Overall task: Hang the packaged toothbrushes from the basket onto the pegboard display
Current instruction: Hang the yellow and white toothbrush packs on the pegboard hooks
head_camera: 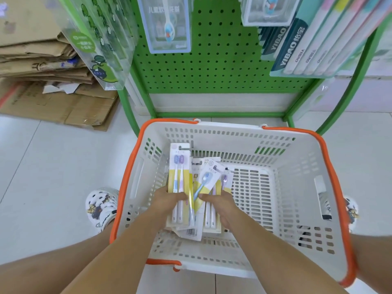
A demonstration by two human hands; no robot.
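Inside the basket (233, 132), toward its left wall, both hands work a loose pile of packaged toothbrushes (203, 187). Left hand (167, 200) has its fingers curled round a yellow-card twin pack (179, 166), thumb across the card face; right hand (218, 202) pinches a pack with a blue brush (204, 181), resting on other packs beneath. Risk, as a judgement: the overlapping cards may snag on each other when lifted — a second pack could ride up and drop back or fall outside the basket. A one-edge grip may also bend the card near its hang slot, making it hard to seat on a peg. The basket holds only this pile; its right half shows bare slotted floor. Beyond the basket, the green pegboard (212, 66) carries hanging packs above — its lower area is unfilled.
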